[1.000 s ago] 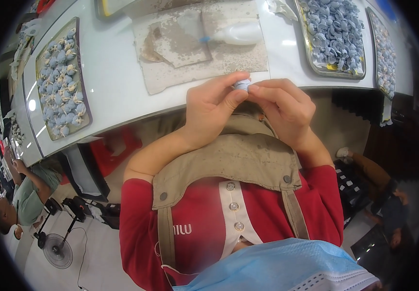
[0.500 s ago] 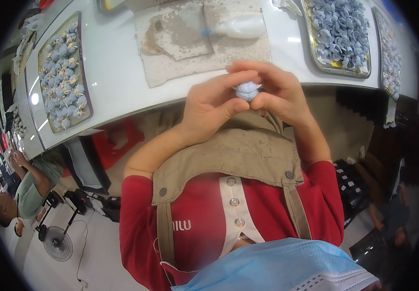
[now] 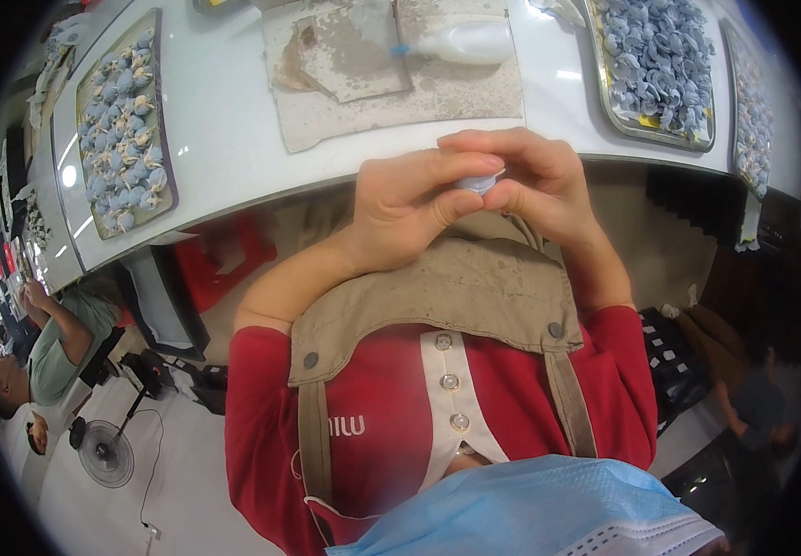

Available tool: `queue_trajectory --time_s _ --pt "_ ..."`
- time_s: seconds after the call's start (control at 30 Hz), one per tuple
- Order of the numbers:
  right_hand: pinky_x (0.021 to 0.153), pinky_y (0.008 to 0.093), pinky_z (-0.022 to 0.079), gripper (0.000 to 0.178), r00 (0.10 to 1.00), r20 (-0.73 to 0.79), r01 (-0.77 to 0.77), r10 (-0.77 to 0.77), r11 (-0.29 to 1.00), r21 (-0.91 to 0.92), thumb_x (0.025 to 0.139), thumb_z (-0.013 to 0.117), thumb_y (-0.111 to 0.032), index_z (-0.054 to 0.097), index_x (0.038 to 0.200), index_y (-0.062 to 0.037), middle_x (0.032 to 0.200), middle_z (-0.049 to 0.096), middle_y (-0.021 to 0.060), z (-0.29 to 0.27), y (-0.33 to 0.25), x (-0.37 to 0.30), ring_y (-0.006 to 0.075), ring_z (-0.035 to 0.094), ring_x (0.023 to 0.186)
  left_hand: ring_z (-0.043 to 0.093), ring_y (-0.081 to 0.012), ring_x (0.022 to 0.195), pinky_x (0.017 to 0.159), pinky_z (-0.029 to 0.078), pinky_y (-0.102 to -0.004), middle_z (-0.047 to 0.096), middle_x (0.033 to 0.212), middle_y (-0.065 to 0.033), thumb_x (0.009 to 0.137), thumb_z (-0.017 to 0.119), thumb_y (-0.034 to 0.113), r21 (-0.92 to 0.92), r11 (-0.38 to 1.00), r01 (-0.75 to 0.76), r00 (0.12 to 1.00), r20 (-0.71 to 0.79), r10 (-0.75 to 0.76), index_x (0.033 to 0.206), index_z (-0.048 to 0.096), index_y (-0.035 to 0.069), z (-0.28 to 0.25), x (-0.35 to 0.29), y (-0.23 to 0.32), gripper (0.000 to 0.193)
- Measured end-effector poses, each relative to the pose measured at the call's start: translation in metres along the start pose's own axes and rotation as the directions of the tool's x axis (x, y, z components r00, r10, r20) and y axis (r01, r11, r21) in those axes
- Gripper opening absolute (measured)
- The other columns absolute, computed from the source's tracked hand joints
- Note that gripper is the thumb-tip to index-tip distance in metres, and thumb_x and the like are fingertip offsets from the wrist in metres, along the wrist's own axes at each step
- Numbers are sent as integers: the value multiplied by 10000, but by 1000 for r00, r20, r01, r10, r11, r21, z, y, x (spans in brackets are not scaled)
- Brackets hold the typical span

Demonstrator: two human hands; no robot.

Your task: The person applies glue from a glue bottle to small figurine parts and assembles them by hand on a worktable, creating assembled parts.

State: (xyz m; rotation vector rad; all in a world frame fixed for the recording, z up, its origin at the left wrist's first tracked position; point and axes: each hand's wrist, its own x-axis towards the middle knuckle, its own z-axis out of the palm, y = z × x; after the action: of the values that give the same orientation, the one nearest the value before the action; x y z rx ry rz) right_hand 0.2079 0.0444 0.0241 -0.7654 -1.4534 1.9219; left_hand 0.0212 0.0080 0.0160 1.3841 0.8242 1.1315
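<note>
The blue piece (image 3: 480, 184) is between the left hand (image 3: 405, 192) and the right hand (image 3: 541, 181), with 2 grips clamped on it. It is near the front edge of the surface (image 3: 220, 111), which stretches white from the left tray (image 3: 165, 139) to the board (image 3: 345, 125).

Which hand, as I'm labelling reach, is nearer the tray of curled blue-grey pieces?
Right. The right hand is below and left of the tray; the left hand is farther left.

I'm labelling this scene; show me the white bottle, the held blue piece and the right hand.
White bottle (image 3: 467, 43): head view, its body.
Held blue piece (image 3: 481, 183): head view, its exposed side.
Right hand (image 3: 549, 181): head view, its middle.
</note>
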Motion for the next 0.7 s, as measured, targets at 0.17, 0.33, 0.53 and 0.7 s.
queue_trajectory --time_s 0.17,0.33,0.53,0.7 --pt "921 341 442 424 1000 -5 -1 1 1000 -27 764 652 -20 512 1156 63 1178 548 204 2 1 -1 233 552 1062 600 -178 940 810 469 -264 635 1029 -141 859 604 117 -38 999 17 999 45 -15 1065 591 -22 -3 -3 0 248" --pt "823 251 489 402 994 1 104 -105 991 88 749 665 8 559 1136 6 1083 607 82 7 1 8 125 590 941 589 -165 959 834 471 -261 617 1058 -114 852 603 91 -175 984 11 1000 12 -9 1093 584 -2 0 -7 -9 260" --pt "823 253 482 425 997 22 68 -68 998 -2 752 661 16 541 1160 11 1104 590 85 4 0 10 122 575 952 555 -167 1019 879 446 -269 583 1124 -109 858 601 121 -372 927 54 998 -2 -59 1139 557 -7 0 -8 -11 312" --pt "824 246 479 418 999 15 39 -40 997 68 764 640 28 532 1168 13 1122 581 90 4 -4 14 121 572 958 569 -164 992 865 458 -265 587 1115 -108 857 601 112 -347 934 91 995 -13 -101 1149 547 -17 -4 -7 -13 324"
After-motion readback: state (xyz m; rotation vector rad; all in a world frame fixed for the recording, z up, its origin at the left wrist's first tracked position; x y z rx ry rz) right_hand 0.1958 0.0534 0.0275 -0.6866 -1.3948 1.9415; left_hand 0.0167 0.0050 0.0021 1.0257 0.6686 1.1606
